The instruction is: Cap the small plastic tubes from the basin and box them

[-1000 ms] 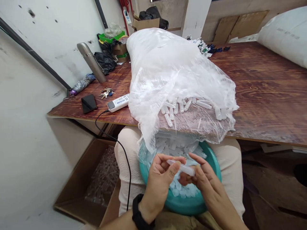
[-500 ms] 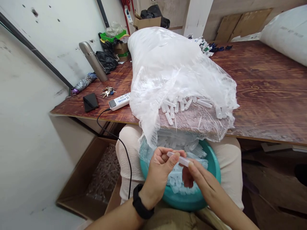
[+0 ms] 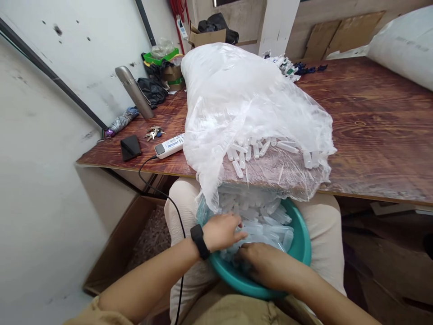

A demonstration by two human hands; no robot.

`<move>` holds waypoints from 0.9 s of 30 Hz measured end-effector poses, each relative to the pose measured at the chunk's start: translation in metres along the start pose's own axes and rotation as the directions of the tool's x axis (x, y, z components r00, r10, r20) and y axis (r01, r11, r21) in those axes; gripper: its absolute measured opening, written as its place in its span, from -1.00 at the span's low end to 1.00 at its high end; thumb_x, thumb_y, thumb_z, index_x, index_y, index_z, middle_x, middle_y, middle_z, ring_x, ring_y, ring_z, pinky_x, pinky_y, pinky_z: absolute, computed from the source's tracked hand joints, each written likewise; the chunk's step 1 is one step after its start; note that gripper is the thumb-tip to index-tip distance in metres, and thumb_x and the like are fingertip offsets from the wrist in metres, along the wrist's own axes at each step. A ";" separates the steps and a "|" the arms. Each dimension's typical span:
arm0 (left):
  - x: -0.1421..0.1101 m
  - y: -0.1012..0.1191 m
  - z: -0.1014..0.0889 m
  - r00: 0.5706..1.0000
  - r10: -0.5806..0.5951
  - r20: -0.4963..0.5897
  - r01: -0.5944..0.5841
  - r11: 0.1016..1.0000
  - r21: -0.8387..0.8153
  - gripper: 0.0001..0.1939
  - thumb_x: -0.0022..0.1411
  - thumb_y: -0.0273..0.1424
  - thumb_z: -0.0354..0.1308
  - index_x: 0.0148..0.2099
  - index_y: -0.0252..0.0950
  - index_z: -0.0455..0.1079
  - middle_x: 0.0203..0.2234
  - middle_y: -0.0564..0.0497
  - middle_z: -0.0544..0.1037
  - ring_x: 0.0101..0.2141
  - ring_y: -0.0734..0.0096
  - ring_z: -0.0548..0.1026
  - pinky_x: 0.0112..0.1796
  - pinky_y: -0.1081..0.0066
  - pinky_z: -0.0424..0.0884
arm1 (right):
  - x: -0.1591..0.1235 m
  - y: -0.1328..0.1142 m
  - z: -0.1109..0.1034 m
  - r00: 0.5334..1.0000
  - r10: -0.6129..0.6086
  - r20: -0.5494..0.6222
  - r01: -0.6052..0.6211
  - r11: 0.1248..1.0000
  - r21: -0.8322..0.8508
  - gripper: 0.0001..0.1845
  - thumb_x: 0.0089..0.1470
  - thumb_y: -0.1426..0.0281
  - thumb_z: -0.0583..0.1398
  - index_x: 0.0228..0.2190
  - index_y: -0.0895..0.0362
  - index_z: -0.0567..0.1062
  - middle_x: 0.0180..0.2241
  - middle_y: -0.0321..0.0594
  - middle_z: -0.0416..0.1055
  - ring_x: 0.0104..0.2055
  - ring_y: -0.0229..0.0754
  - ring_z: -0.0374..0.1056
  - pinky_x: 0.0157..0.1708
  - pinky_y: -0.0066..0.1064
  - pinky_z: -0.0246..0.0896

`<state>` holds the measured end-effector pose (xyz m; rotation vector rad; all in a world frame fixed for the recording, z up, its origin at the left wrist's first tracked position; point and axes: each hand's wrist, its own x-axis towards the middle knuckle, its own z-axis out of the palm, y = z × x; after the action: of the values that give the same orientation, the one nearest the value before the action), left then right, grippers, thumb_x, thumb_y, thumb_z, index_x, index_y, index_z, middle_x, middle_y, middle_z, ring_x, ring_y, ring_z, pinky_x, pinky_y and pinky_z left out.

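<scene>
The left hand, a black band on its wrist, is over the left part of the teal basin, its thumb parted from loosely curled fingers. The right hand reaches down inside the basin's near part, its fingertips hidden among translucent plastic tubes; whether they pinch one cannot be told. These tubes heap up inside the basin.

Low down, left of the basin, stands an open cardboard box with small pieces in it. Beyond the basin to the left, a flat black object, a metal flask, keys and a white power strip are on the wood-grain table. Straight beyond the basin, a large white plastic bag lies with more tubes showing at its mouth. Another white bag lies far beyond the basin to the right.
</scene>
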<state>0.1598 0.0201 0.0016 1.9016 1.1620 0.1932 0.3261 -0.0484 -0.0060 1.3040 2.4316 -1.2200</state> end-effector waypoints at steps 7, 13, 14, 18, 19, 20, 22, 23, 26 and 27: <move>-0.001 -0.008 0.013 0.999 -0.028 0.029 0.022 0.983 0.180 -0.91 0.00 -0.39 0.31 -0.46 -0.26 0.45 -0.34 -0.17 0.57 -0.25 -0.02 0.55 -0.16 0.18 0.40 | 0.008 -0.004 0.002 1.000 0.000 0.006 0.000 1.000 0.002 -0.61 0.02 0.62 0.12 -0.14 0.29 0.61 -0.13 0.17 0.61 -0.09 0.16 0.53 -0.17 -0.27 0.28; -0.010 0.007 -0.006 0.999 -0.033 0.026 0.030 0.992 0.120 -0.75 0.21 -0.27 0.14 -0.12 -0.25 0.50 -0.37 -0.05 0.58 -0.29 0.17 0.52 -0.23 0.32 0.35 | -0.004 0.008 -0.011 0.999 -0.039 0.026 0.034 0.986 0.161 -0.51 -0.14 0.65 0.15 -0.23 0.00 0.67 -0.24 -0.26 0.66 -0.23 -0.11 0.55 -0.30 -0.47 0.28; -0.013 0.010 -0.009 0.999 -0.035 0.029 0.033 0.997 0.068 -0.72 0.26 -0.23 0.10 -0.07 -0.23 0.49 -0.40 0.00 0.57 -0.34 0.25 0.50 -0.27 0.36 0.34 | -0.004 0.009 -0.011 0.999 -0.038 0.020 0.034 0.983 0.178 -0.52 -0.15 0.65 0.15 -0.24 0.01 0.67 -0.26 -0.26 0.66 -0.24 -0.11 0.55 -0.32 -0.47 0.28; -0.024 0.013 -0.014 0.998 -0.018 0.052 0.035 0.931 -0.364 -0.61 0.32 -0.12 0.08 0.03 -0.25 0.47 -0.38 0.06 0.54 -0.39 0.40 0.43 -0.34 0.46 0.29 | -0.007 0.014 -0.005 0.998 -0.023 -0.055 0.035 0.974 0.224 -0.56 0.00 0.60 0.14 -0.11 0.07 0.61 -0.20 -0.16 0.62 -0.19 -0.07 0.52 -0.21 -0.38 0.33; -0.027 0.013 -0.014 0.999 -0.018 0.050 0.039 0.891 -0.453 -0.59 0.32 -0.09 0.10 0.04 -0.26 0.47 -0.38 0.06 0.53 -0.39 0.41 0.42 -0.33 0.45 0.28 | -0.008 0.016 -0.004 0.995 -0.018 -0.094 0.039 0.971 0.236 -0.58 0.07 0.57 0.12 -0.07 0.09 0.57 -0.15 -0.13 0.59 -0.15 -0.07 0.51 -0.16 -0.35 0.33; -0.029 0.012 -0.014 0.998 -0.023 0.051 0.046 0.860 -0.508 -0.57 0.31 -0.07 0.11 0.03 -0.28 0.48 -0.39 0.06 0.52 -0.39 0.40 0.41 -0.33 0.45 0.29 | -0.009 0.018 -0.003 0.988 -0.010 -0.153 0.050 0.965 0.259 -0.60 0.14 0.53 0.09 -0.03 0.09 0.54 -0.11 -0.11 0.57 -0.12 -0.08 0.49 -0.12 -0.32 0.33; -0.033 0.010 -0.012 0.997 -0.039 0.071 0.074 0.806 -0.587 -0.54 0.31 -0.02 0.11 -0.01 -0.30 0.48 -0.42 0.04 0.49 -0.39 0.38 0.43 -0.38 0.45 0.29 | -0.012 0.024 -0.003 0.946 0.022 -0.322 0.093 0.937 0.335 -0.67 0.25 0.43 0.06 -0.01 0.07 0.49 -0.12 -0.12 0.53 -0.14 -0.10 0.47 -0.12 -0.30 0.36; -0.034 0.010 -0.010 0.995 -0.043 0.093 0.092 0.775 -0.625 -0.52 0.31 0.00 0.09 -0.01 -0.31 0.46 -0.40 0.03 0.48 -0.38 0.37 0.45 -0.41 0.45 0.30 | -0.014 0.026 -0.004 0.909 0.049 -0.414 0.122 0.918 0.377 -0.71 0.27 0.37 0.07 -0.04 0.05 0.50 -0.16 -0.15 0.52 -0.19 -0.12 0.46 -0.16 -0.31 0.38; -0.038 0.010 -0.008 0.988 -0.033 0.154 0.131 0.712 -0.690 -0.49 0.34 0.02 0.03 0.05 -0.29 0.39 -0.32 0.00 0.47 -0.41 0.39 0.49 -0.50 0.49 0.28 | -0.019 0.029 -0.010 0.788 0.128 -0.603 0.199 0.873 0.445 -0.74 0.25 0.23 0.16 -0.12 0.04 0.56 -0.25 -0.18 0.49 -0.27 -0.13 0.45 -0.24 -0.32 0.42; -0.039 0.012 -0.008 0.988 -0.034 0.153 0.128 0.738 -0.662 -0.51 0.34 0.01 0.02 0.06 -0.28 0.38 -0.32 0.02 0.47 -0.44 0.43 0.46 -0.50 0.49 0.27 | -0.020 0.028 -0.012 0.759 0.137 -0.636 0.216 0.869 0.445 -0.74 0.24 0.21 0.18 -0.13 0.03 0.58 -0.23 -0.16 0.49 -0.23 -0.11 0.46 -0.23 -0.32 0.43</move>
<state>0.1412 -0.0079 0.0266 1.1936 0.9107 0.3785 0.3626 -0.0449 -0.0057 2.1534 2.6710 -1.7204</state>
